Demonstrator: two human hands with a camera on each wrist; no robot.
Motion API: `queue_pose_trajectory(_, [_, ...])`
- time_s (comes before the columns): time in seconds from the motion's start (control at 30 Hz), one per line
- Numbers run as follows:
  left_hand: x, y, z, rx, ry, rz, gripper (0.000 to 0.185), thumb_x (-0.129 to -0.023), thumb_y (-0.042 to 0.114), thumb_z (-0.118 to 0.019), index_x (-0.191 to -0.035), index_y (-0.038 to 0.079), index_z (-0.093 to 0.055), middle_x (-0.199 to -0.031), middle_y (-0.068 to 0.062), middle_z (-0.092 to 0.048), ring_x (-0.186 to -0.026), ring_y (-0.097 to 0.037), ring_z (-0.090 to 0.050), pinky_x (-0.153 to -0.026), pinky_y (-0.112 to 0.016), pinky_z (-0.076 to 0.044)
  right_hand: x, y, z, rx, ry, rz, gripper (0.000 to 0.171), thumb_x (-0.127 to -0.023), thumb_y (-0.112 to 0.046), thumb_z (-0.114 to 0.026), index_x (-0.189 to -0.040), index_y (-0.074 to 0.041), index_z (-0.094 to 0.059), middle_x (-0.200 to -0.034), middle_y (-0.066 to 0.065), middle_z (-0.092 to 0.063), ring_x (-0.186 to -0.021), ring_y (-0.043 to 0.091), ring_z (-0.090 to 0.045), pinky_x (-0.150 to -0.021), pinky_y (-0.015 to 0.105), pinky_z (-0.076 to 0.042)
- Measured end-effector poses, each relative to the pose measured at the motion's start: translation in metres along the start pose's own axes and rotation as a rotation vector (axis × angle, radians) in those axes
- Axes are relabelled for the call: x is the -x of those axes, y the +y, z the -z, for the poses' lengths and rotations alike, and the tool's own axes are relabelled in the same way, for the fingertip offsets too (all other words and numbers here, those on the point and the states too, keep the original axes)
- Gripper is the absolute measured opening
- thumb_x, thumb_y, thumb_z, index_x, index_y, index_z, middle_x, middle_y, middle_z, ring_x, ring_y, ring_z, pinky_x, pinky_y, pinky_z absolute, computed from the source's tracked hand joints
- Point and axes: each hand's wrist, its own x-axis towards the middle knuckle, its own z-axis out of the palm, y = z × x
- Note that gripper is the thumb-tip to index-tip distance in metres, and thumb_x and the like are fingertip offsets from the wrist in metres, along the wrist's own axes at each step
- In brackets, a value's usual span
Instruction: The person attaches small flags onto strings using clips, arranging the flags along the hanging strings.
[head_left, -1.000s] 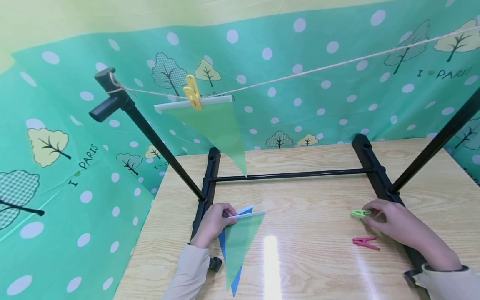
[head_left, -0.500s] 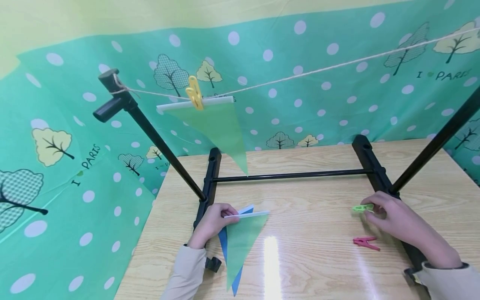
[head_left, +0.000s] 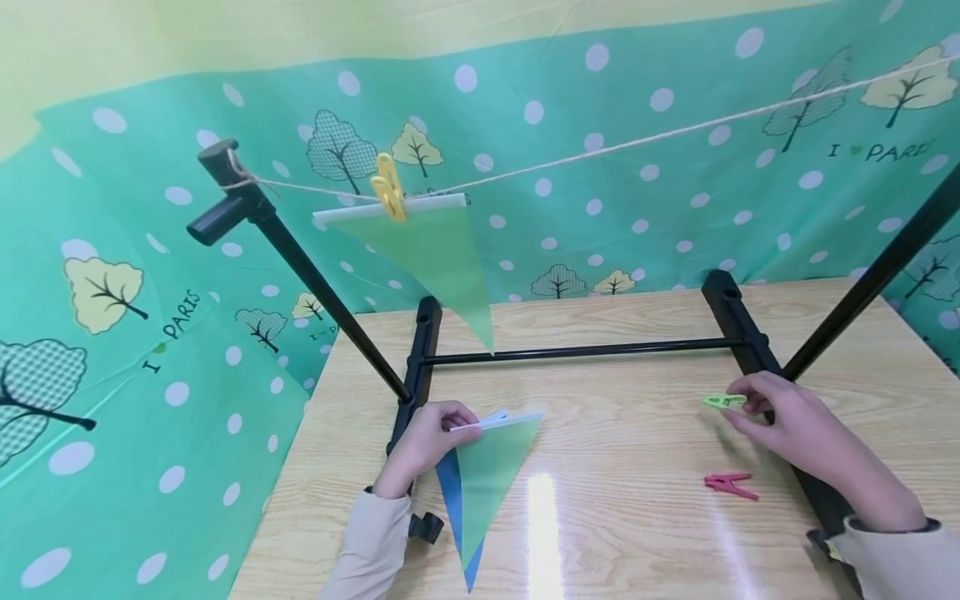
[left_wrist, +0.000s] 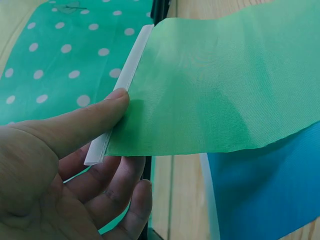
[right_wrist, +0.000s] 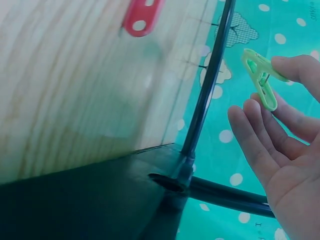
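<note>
Between thumb and fingers my left hand (head_left: 431, 437) pinches a green triangular pennant (head_left: 495, 475) by its white top hem (left_wrist: 132, 60). A blue pennant (left_wrist: 265, 185) lies beneath it, apart from the hand in the left wrist view. My right hand (head_left: 798, 433) holds a light green clothespin (right_wrist: 259, 80) by thumb and fingertips, above the table. Below that hand a pink clothespin (head_left: 731, 485) lies on the wood. Higher up, another green pennant (head_left: 435, 258) hangs from a white string (head_left: 637, 142), clipped by a yellow clothespin (head_left: 387, 187).
A black stand surrounds the work: a left post (head_left: 322, 300), a right post (head_left: 877, 283) and a low crossbar (head_left: 585, 352) between two feet. The string is tied at the left post's top. Behind hangs a teal dotted cloth (head_left: 570, 208). The wooden table (head_left: 615, 433) lies underneath.
My left hand has raised the green pennant a little, off the blue one's top edge. My right hand has lifted the light green clothespin slightly higher and farther from me.
</note>
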Motion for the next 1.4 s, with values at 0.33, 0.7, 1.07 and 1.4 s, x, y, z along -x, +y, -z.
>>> queue_pose_trajectory(0.33, [0.004,0.012,0.005,0.029,0.004,-0.043,0.011,-0.091,0.021,-0.073,-0.094,0.011,-0.073,-0.087,0.001,-0.069,-0.077,-0.012,-0.061,-0.069,-0.026,-0.051,-0.004,-0.007,0.005,0.026,0.085,0.096,0.034,-0.074,-0.003,-0.084,-0.105,-0.005,-0.070,-0.095,0.007,-0.061,-0.076,0.017,-0.060,-0.060,0.022,-0.051])
queue_pose_trajectory(0.7, [0.005,0.022,0.009,0.033,0.022,-0.084,0.011,-0.092,0.021,-0.073,-0.095,0.011,-0.073,-0.088,0.001,-0.070,-0.077,-0.012,-0.062,-0.069,-0.025,-0.050,-0.014,-0.020,0.013,-0.030,0.161,0.108,0.038,-0.071,-0.003,-0.087,-0.105,-0.005,-0.069,-0.098,0.007,-0.066,-0.085,-0.002,-0.057,-0.072,-0.002,-0.040])
queue_pose_trajectory(1.07, [0.002,0.035,0.007,0.064,0.015,-0.118,0.010,-0.092,0.020,-0.072,-0.095,0.010,-0.074,-0.087,0.000,-0.070,-0.076,-0.012,-0.060,-0.067,-0.025,-0.050,-0.016,-0.031,0.023,-0.062,0.181,0.083,0.041,-0.076,-0.004,-0.084,-0.113,-0.005,-0.068,-0.098,0.012,-0.071,-0.084,0.006,-0.065,-0.069,-0.001,-0.041])
queue_pose_trajectory(1.4, [0.002,0.042,0.011,0.073,0.026,-0.131,0.015,-0.093,0.025,-0.072,-0.094,0.011,-0.074,-0.087,0.000,-0.070,-0.076,-0.014,-0.060,-0.065,-0.026,-0.050,-0.028,-0.043,0.025,-0.059,0.241,0.123,0.040,-0.076,-0.005,-0.085,-0.113,-0.007,-0.070,-0.098,0.007,-0.071,-0.086,-0.012,-0.054,-0.075,-0.004,-0.037])
